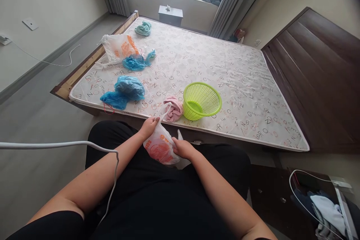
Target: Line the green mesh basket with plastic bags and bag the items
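Note:
Between my two hands hangs a white plastic bag point(160, 148) with orange and red print, held over my lap. My left hand point(149, 126) pinches its upper left part near a handle. On the other side, my right hand point(183, 147) grips the bag's right edge, with a white tip sticking up above the fingers. What the bag contains, if anything, is hidden. Just beyond it, a rolled pink towel point(174, 110) lies at the mattress edge. Touching or close beside the towel stands a bright green plastic basket point(212, 109) with nothing visible inside.
On the mattress point(239, 78) lie a filled blue plastic bag point(131, 87), a crumpled blue bag point(133, 62), another white printed bag point(119, 47) and a teal cloth bundle point(143, 29). A white cable point(70, 144) crosses over my left arm. A dark nightstand point(270, 187) stands at right.

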A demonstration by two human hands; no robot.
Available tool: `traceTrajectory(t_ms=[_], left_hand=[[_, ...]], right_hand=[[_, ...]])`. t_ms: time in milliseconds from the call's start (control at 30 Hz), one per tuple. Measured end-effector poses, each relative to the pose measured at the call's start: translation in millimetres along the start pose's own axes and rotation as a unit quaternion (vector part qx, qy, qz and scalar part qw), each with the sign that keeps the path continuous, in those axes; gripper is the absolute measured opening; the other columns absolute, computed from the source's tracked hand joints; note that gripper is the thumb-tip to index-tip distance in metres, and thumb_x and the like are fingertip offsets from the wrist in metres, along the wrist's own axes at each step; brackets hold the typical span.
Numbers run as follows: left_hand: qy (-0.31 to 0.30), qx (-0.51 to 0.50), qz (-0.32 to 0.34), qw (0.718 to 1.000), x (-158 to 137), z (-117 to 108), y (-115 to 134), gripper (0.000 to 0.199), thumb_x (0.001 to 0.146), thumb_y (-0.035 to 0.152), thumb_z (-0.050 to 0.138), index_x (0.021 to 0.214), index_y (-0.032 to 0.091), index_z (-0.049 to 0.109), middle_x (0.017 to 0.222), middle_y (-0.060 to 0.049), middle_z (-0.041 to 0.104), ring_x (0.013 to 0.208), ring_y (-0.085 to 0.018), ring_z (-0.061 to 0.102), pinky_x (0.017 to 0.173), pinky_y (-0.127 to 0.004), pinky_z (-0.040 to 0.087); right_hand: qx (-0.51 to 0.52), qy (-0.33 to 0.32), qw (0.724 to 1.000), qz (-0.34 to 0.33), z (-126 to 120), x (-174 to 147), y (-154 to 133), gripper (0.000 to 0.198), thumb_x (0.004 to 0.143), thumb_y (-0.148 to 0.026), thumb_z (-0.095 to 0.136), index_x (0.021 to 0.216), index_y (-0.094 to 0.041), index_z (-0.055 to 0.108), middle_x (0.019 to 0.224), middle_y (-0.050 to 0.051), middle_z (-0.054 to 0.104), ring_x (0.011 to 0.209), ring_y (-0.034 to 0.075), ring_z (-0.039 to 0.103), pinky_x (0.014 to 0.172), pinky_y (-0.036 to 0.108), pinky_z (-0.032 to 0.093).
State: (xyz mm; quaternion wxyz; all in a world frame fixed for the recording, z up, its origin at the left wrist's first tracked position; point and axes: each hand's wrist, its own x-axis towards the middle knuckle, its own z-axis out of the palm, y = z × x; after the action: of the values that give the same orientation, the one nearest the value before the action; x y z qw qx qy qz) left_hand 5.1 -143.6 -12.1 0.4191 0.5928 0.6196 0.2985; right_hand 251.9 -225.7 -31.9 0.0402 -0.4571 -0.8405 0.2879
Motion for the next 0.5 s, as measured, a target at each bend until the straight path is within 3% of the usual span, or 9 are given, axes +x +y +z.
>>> traceTrajectory(t_ms=[67, 167, 267, 333, 433, 500], left_hand=[[0.028, -0.002, -0.007, 1.0, 2.3, -3.9, -0.8, 0.046, 0.095, 0.056, 0.051, 0.078, 0.016, 0.068, 0.074, -0.004, 0.065, 0.08, -0.022, 0.059, 0.076, -0.031, 0.046], [0.052, -0.012, -0.042, 0.998, 4.3, -5.6, -2.7, 0.042, 0.092, 0.052, 0.054, 0.073, 0.017, 0.065, 0.068, -0.003, 0.061, 0.076, -0.02, 0.056, 0.072, -0.03, 0.044], [0.058, -0.056, -0.077, 0.994, 4.7, -3.2, -4.2, 0.04, 0.088, 0.052, 0.057, 0.071, 0.017, 0.064, 0.062, 0.0, 0.058, 0.068, -0.018, 0.053, 0.067, -0.029, 0.041], [0.048, -0.1, -0.081, 0.991, 4.4, -0.6, -4.6, 0.04, 0.085, 0.054, 0.061, 0.073, 0.016, 0.066, 0.061, 0.0, 0.058, 0.067, -0.018, 0.053, 0.065, -0.029, 0.041], [-0.004, -0.167, -0.078, 0.983, 3.2, 4.1, -4.5, 0.043, 0.081, 0.057, 0.067, 0.076, 0.015, 0.069, 0.063, -0.001, 0.062, 0.068, -0.019, 0.057, 0.065, -0.028, 0.043], [-0.042, -0.213, -0.084, 0.972, 2.3, 7.3, -4.2, 0.045, 0.078, 0.059, 0.071, 0.08, 0.014, 0.07, 0.067, -0.003, 0.067, 0.069, -0.019, 0.06, 0.065, -0.029, 0.045]], right_hand=[[-0.01, 0.01, 1.0, -0.008, -0.1, -1.2, 3.2, 0.031, 0.085, -0.015, 0.065, 0.114, -0.024, 0.066, 0.087, 0.003, 0.075, 0.067, 0.018, 0.062, 0.062, 0.028, 0.039], [-0.035, 0.066, 0.997, -0.024, -4.8, 1.0, 8.6, 0.016, 0.087, -0.015, 0.06, 0.098, -0.024, 0.068, 0.095, 0.005, 0.074, 0.083, 0.021, 0.065, 0.072, 0.028, 0.044], [-0.071, 0.086, 0.994, 0.01, -9.0, 3.8, 12.7, 0.016, 0.088, -0.014, 0.059, 0.096, -0.022, 0.069, 0.096, 0.009, 0.073, 0.095, 0.025, 0.065, 0.083, 0.033, 0.047], [-0.071, 0.041, 0.995, 0.05, -8.3, 2.9, 15.2, 0.023, 0.087, -0.018, 0.066, 0.108, -0.023, 0.071, 0.095, 0.01, 0.074, 0.092, 0.027, 0.067, 0.083, 0.034, 0.048], [0.009, -0.065, 0.992, 0.109, -3.5, -1.2, 17.4, 0.046, 0.083, -0.037, 0.079, 0.126, -0.025, 0.069, 0.091, 0.01, 0.076, 0.08, 0.027, 0.068, 0.077, 0.037, 0.05], [0.097, -0.101, 0.985, 0.102, -0.9, -2.3, 16.4, 0.041, 0.089, -0.05, 0.071, 0.123, -0.026, 0.073, 0.094, 0.009, 0.077, 0.082, 0.028, 0.07, 0.08, 0.038, 0.051]])
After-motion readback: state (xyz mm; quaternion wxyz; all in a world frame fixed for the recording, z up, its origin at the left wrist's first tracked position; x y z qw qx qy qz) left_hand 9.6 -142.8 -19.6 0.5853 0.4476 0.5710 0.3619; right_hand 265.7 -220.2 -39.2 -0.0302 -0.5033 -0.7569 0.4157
